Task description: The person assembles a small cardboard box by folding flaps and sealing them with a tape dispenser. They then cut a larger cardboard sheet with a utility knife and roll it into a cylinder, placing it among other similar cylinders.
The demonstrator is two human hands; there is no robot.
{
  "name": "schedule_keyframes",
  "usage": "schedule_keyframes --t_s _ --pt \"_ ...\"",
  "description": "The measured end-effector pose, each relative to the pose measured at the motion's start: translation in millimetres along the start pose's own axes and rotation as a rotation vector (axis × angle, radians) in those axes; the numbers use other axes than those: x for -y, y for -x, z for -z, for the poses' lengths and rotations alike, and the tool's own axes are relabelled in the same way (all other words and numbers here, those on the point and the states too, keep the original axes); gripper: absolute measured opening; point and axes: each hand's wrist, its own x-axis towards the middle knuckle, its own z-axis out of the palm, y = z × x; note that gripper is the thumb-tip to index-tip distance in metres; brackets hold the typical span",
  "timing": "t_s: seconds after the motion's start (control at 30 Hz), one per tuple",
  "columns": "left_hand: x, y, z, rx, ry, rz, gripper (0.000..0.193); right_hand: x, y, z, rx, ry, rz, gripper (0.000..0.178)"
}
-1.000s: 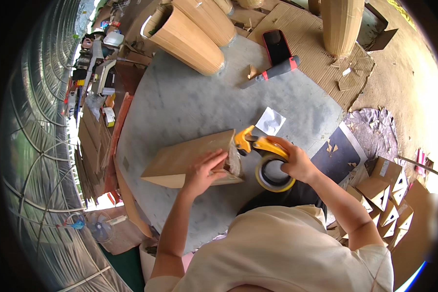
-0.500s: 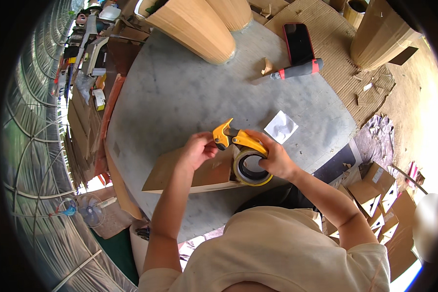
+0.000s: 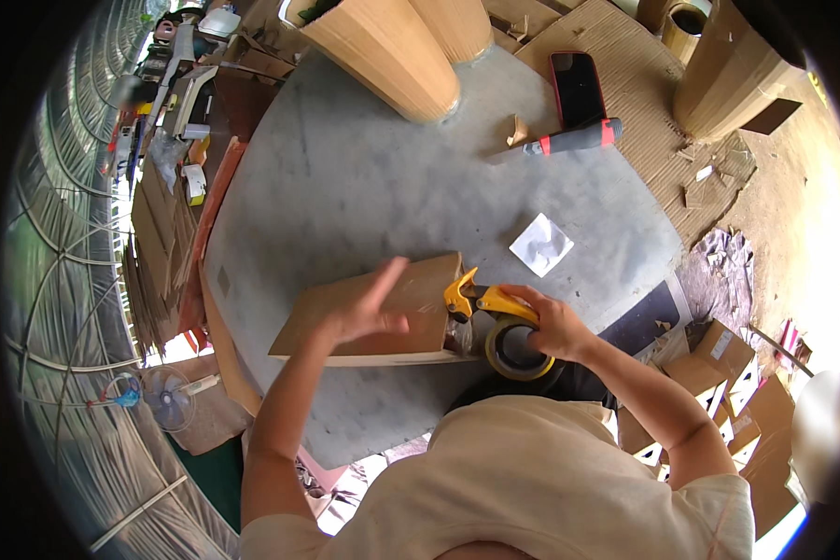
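Observation:
A brown cardboard box (image 3: pixel 420 285) lies on the grey table (image 3: pixel 364 177) close in front of me. My left hand (image 3: pixel 369 313) is over the box's left half, fingers and thumb spread, with nothing in it. Whether its palm touches the cardboard I cannot tell. My right hand (image 3: pixel 560 327) is closed around the yellow handle of a tape dispenser (image 3: pixel 504 303), just off the box's right end. The dispenser's cutter head points left, beside the box's right edge, and its roll of tape (image 3: pixel 492 353) hangs below. Clear film shows at that end of the box.
A white paper square (image 3: pixel 541 245) lies right of the box. Farther back are a red-and-black cutter-like tool (image 3: pixel 579 137), a phone (image 3: pixel 577 89) and tall cardboard tubes (image 3: pixel 392 65). Cardboard boxes (image 3: pixel 709 359) are stacked at the right; a small fan (image 3: pixel 170 399) stands lower left.
My left hand has drawn back left from the dispenser's head, its fingers now spread over the box. The right hand and the tape dispenser have shifted right and slightly nearer me.

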Motion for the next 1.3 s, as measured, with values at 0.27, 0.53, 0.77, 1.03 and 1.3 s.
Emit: schedule_keyframes --t_s 0.27,0.53,0.77,1.03,1.3 --pt "-37.5 30.6 -78.5 -0.131 -0.1 0.078 0.096 3.9 -20.2 -12.6 0.105 0.035 -0.034 0.068" --pt "10.6 22.3 -104.7 -0.287 0.522 -0.18 0.084 15.0 -14.8 -24.4 0.16 -0.235 -0.192 0.062" --pt "22.6 9.8 -96.8 -0.225 0.434 -0.266 0.051 21.7 51.3 -43.9 -0.062 -0.262 -0.271 0.063" --pt "14.3 7.9 -100.6 -0.165 0.251 -0.398 0.029 0.3 122.8 -107.4 -0.364 -0.241 -0.13 0.065" --pt "26.3 -6.4 -99.4 -0.127 0.295 -0.465 0.024 -19.6 181.1 -209.8 -0.567 -0.087 -0.022 0.07"
